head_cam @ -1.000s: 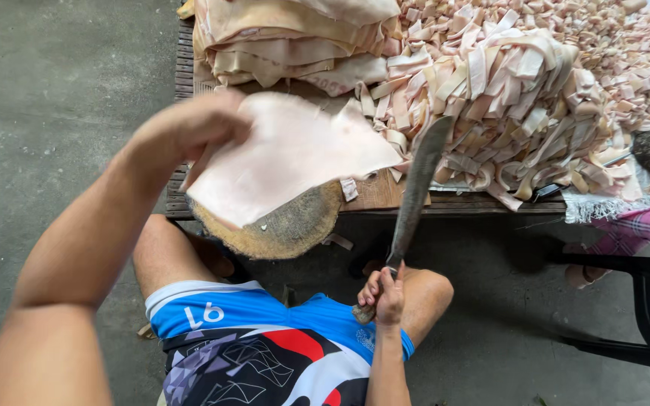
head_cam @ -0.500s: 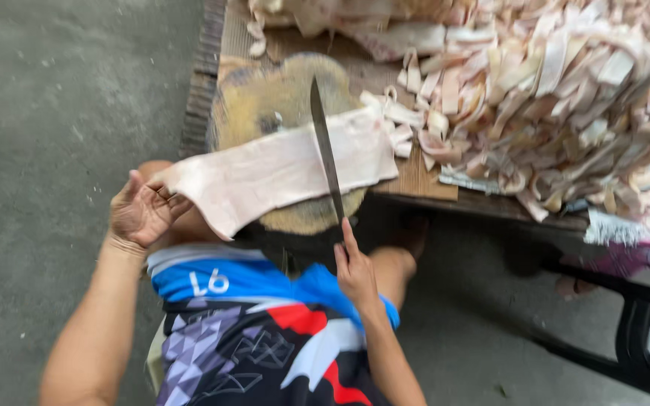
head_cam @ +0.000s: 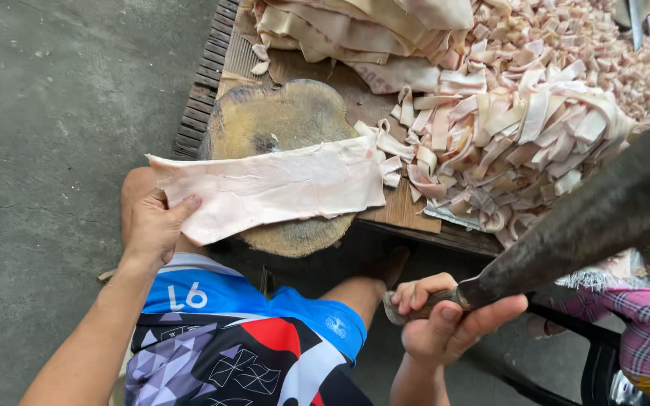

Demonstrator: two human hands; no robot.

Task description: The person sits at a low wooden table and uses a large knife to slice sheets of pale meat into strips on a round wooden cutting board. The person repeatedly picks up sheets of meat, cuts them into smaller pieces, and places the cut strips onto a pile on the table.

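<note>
The pale skin sheet [head_cam: 272, 188] looks smooth and moist. The round chopping block [head_cam: 283, 120] is worn, rough wood. The cleaver [head_cam: 588, 218] blade is dull, dark metal.

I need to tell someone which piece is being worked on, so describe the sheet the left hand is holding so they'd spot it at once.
Find the round wooden chopping block at the near edge of the low wooden table. The pale pink sheet lies across it, its left end held by the left hand. Unlike the narrow cut strips heaped to its right, it is one wide, flat, uncut piece.

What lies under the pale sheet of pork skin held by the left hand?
Under the pale sheet of pork skin sits a round wooden chopping block. Its middle band is covered, so any scraps there cannot be seen.
</note>
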